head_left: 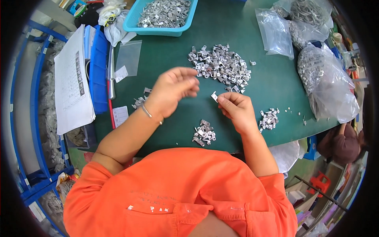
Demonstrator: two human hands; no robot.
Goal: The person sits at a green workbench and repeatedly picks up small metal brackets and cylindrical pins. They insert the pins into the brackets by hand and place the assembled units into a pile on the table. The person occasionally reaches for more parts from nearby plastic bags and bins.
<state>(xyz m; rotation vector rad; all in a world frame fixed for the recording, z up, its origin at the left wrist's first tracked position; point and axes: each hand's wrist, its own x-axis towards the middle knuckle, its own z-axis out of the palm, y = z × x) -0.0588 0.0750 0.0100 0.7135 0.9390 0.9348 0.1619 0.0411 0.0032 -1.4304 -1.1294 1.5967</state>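
Note:
Between the thumb and fingers of my right hand (pixel 237 110) is a small bent metal bracket (pixel 214 96), its holed end sticking out to the left. My left hand (pixel 173 87) hovers over the table to the left of it, fingers loosely bent and apart, slightly blurred, with nothing visible in them. Beyond both hands lies a large pile of loose metal brackets (pixel 221 65). Nearer to me is a smaller pile of brackets (pixel 204 133). Another small pile (pixel 269 119) lies right of my right hand, and a few brackets (pixel 139 102) show partly behind my left forearm.
A light-blue basket (pixel 158 32) full of metal parts stands at the far edge of the green table (pixel 166 47). Clear plastic bags of metal parts (pixel 312 67) line the right side. Papers (pixel 71 83) and a blue bin (pixel 98 71) stand at left. Another person (pixel 343 144) is at far right.

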